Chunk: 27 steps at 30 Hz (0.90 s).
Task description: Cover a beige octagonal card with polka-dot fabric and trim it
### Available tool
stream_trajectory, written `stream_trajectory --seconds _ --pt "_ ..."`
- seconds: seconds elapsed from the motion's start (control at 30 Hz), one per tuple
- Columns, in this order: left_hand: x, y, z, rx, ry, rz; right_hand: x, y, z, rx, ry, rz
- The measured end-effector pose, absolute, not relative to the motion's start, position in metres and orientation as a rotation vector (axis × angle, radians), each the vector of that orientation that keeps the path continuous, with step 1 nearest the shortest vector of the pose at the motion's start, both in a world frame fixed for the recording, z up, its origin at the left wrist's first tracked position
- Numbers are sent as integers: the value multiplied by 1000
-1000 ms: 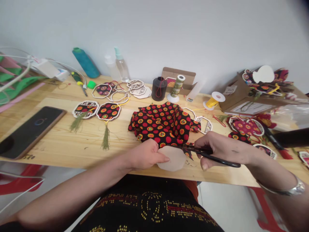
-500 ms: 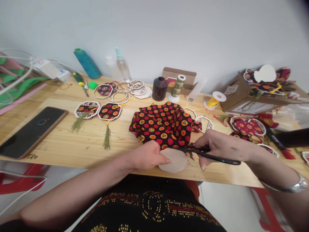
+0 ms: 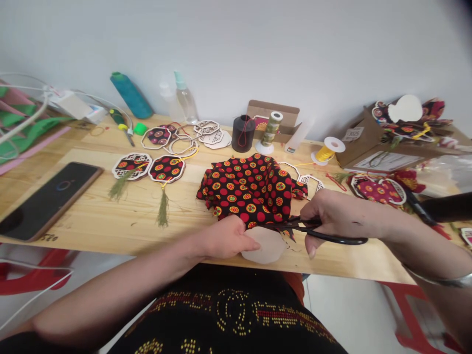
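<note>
A black cloth (image 3: 247, 189) with red dots and flower medallions lies bunched on the table in front of me. My left hand (image 3: 230, 238) pinches a pale, rounded template (image 3: 263, 246) together with the cloth's near edge, thumb on top. In my right hand (image 3: 324, 219) are black-handled scissors (image 3: 339, 239). Their blades lie along the template's far edge, at the cloth; the tips are hidden near my left fingers. A small pointed scrap of the cloth hangs below the blades.
Finished tasselled ornaments (image 3: 167, 168) and a phone (image 3: 51, 199) lie on the left. Along the back stand a black thread spool (image 3: 242, 135), a yellow cord spool (image 3: 327, 151) and a spray bottle (image 3: 186, 101). A filled cardboard box (image 3: 368, 142) is at the right.
The scissor handles have drawn closer together and my right hand has shifted slightly. My left hand keeps its hold on the template and cloth.
</note>
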<state>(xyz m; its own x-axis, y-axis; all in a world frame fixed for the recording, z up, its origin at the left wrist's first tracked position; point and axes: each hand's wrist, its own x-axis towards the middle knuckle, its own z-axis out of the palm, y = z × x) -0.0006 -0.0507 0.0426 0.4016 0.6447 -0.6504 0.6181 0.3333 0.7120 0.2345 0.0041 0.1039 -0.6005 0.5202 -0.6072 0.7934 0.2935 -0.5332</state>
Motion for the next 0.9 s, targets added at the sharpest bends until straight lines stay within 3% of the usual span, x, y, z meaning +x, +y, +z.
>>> stream_trajectory --seconds 0.6,0.9 --pt "4 -53 41 1310 1190 -9 238 -2 113 1156 2249 -913" --pt "-10 -44 42 1385 1188 125 295 -20 100 1444 2189 -717"
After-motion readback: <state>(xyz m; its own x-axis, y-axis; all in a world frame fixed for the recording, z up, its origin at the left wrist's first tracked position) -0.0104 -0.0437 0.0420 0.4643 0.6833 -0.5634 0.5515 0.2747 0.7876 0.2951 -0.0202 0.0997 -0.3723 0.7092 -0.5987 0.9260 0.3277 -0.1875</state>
